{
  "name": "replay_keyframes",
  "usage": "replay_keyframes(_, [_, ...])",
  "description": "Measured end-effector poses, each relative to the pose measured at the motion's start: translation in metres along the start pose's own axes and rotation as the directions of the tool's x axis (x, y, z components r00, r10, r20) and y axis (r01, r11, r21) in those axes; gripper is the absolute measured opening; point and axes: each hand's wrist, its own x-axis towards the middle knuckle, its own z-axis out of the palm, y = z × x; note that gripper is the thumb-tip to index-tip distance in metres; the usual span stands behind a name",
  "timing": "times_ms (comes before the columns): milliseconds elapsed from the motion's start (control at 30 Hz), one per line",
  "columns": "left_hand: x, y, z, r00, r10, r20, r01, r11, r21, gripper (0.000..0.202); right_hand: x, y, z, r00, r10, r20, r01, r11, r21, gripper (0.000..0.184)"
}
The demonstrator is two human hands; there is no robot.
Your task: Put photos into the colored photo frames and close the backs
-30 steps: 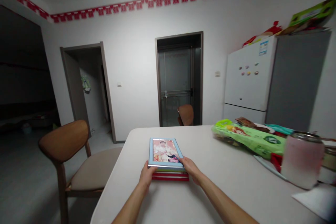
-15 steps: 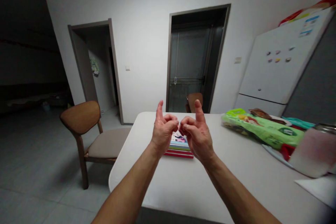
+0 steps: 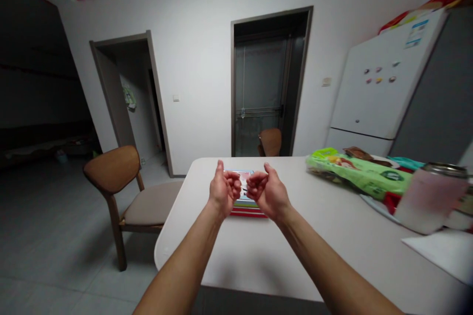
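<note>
My left hand hovers over the white table with its thumb up and its fingers loosely curled inward, holding nothing. Facing it, my right hand mirrors that pose, thumb raised and fingers half bent, also with nothing in it. A small gap lies between the two sets of fingertips. Behind and beneath them is a stack of books with red, green and light-blue edges and a picture cover on top. Both hands partly hide the stack, and neither visibly grips it.
On the table's right lie a green snack packet, a pinkish jar with a metal rim and a white sheet. A wooden chair stands at the left, another behind the table. A white fridge is at the back right.
Both hands have gone from raised index fingers with thumbs pinched on the other fingers to raised thumbs with loosely curled fingers. The view has turned slightly right.
</note>
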Motion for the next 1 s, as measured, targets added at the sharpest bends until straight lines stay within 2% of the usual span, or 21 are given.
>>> replay_keyframes(100, [0.002,0.000,-0.004,0.980,-0.188,0.064,0.183,0.980,0.075,0.065,0.006,0.001,-0.003,0.989,0.145,0.021,-0.144,0.988,-0.049,0.054])
replay_keyframes(167, [0.001,0.001,-0.003,0.966,-0.246,0.084,0.237,0.966,0.103,0.067,0.008,0.001,-0.002,0.982,0.184,0.051,-0.178,0.979,-0.097,0.057])
replay_keyframes(233, [0.000,0.004,-0.001,0.959,-0.271,0.081,0.261,0.959,0.114,0.068,0.010,0.003,0.001,0.981,0.183,0.065,-0.170,0.971,-0.170,0.058])
replay_keyframes(300, [0.001,0.004,0.000,0.957,-0.282,0.061,0.274,0.955,0.117,0.068,0.014,0.008,0.000,0.989,0.135,0.059,-0.110,0.943,-0.315,0.058])
replay_keyframes(333, [0.002,0.003,-0.001,0.957,-0.287,0.044,0.281,0.953,0.117,0.067,0.018,0.012,-0.003,0.996,0.083,0.046,-0.054,0.892,-0.448,0.058])
replay_keyframes(367, [0.003,0.000,-0.004,0.956,-0.291,0.021,0.287,0.951,0.116,0.067,0.022,0.018,-0.007,0.999,0.014,0.031,0.007,0.798,-0.602,0.058])
replay_keyframes(433, [0.004,-0.012,-0.015,0.955,-0.294,-0.048,0.298,0.948,0.112,0.065,0.031,0.030,-0.021,0.990,-0.135,0.027,0.093,0.512,-0.854,0.057])
replay_keyframes(467, [0.004,-0.021,-0.022,0.951,-0.296,-0.090,0.304,0.946,0.109,0.062,0.035,0.037,-0.029,0.982,-0.187,0.036,0.107,0.387,-0.916,0.053])
replay_keyframes(500, [0.003,-0.031,-0.031,0.946,-0.295,-0.138,0.310,0.945,0.105,0.058,0.038,0.044,-0.038,0.976,-0.213,0.049,0.115,0.310,-0.944,0.045])
replay_keyframes(567, [0.001,-0.054,-0.050,0.923,-0.312,-0.224,0.338,0.937,0.086,0.047,0.040,0.056,-0.053,0.970,-0.228,0.089,0.137,0.203,-0.970,0.026])
replay_keyframes(667, [-0.001,-0.084,-0.074,0.900,-0.299,-0.318,0.328,0.944,0.042,0.030,0.033,0.069,-0.066,0.960,-0.209,0.186,0.201,0.053,-0.978,0.029])
replay_keyframes(733, [-0.001,-0.097,-0.081,0.901,-0.261,-0.348,0.283,0.959,0.013,0.023,0.023,0.076,-0.066,0.953,-0.172,0.252,0.253,-0.014,-0.967,0.025])
replay_keyframes(833, [-0.001,-0.106,-0.078,0.922,-0.142,-0.359,0.144,0.989,-0.022,0.017,0.004,0.082,-0.060,0.925,-0.091,0.368,0.356,-0.129,-0.926,0.022])
replay_keyframes(900, [-0.006,-0.106,-0.070,0.926,-0.039,-0.375,0.033,0.999,-0.024,0.019,-0.008,0.081,-0.058,0.912,-0.071,0.404,0.393,-0.132,-0.910,0.022])
replay_keyframes(933, [-0.010,-0.105,-0.066,0.923,0.005,-0.385,-0.012,1.000,-0.015,0.021,-0.014,0.079,-0.057,0.913,-0.086,0.399,0.393,-0.084,-0.916,0.023])
replay_keyframes(1000, [-0.025,-0.098,-0.055,0.919,0.068,-0.388,-0.069,0.998,0.012,0.025,-0.024,0.070,-0.055,0.932,-0.160,0.326,0.345,0.112,-0.932,0.032])
